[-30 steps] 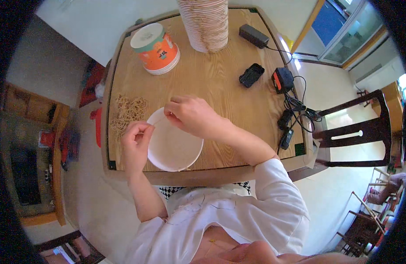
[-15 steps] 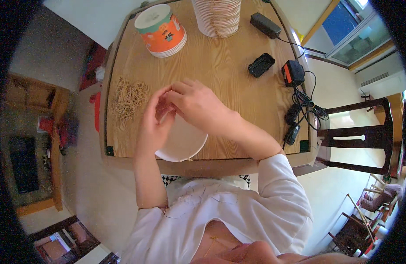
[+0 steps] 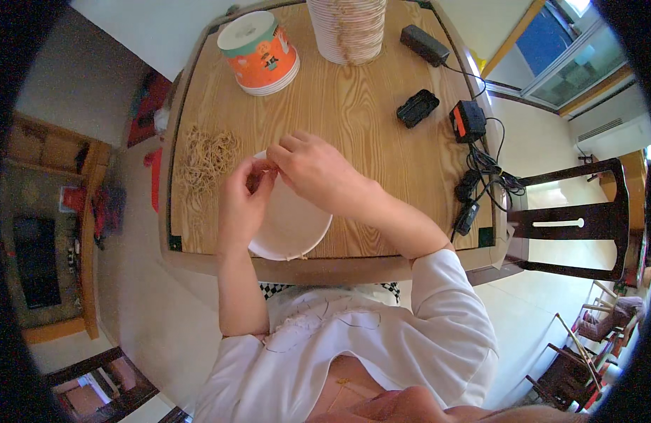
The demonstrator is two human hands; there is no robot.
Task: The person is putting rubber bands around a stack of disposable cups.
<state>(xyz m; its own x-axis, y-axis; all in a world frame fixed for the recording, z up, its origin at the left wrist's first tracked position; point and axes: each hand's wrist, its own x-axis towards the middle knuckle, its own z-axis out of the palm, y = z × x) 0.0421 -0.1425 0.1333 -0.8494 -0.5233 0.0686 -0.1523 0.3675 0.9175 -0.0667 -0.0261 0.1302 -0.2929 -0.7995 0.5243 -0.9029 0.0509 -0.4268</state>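
Note:
A white paper tub (image 3: 297, 220) sits near the front edge of the table, partly covered by my hands. My left hand (image 3: 242, 201) is at its left side with fingers curled and thumb bent inward. Over the far rim, my right hand (image 3: 315, 168) reaches from the right, its fingertips pinched together against those of the left. Whatever lies between the fingertips is too small or hidden to make out. A small tan strand shows on the tub's near rim. To the left lies a loose heap of tan rubber bands (image 3: 204, 158).
Orange-and-green printed paper tubs (image 3: 263, 62) stand stacked upside down at the far left. A tall stack of white tubs (image 3: 348, 32) rises at the back. On the right are a black open case (image 3: 418, 109), a black power adapter (image 3: 424, 45), tangled cables (image 3: 491, 169) and a dark wooden chair (image 3: 568, 218).
Both hands have drawn closer together at the far rim, the fingertips now meeting. My left hand has dipped slightly, baring more of the tub's far edge. The tub stays in place.

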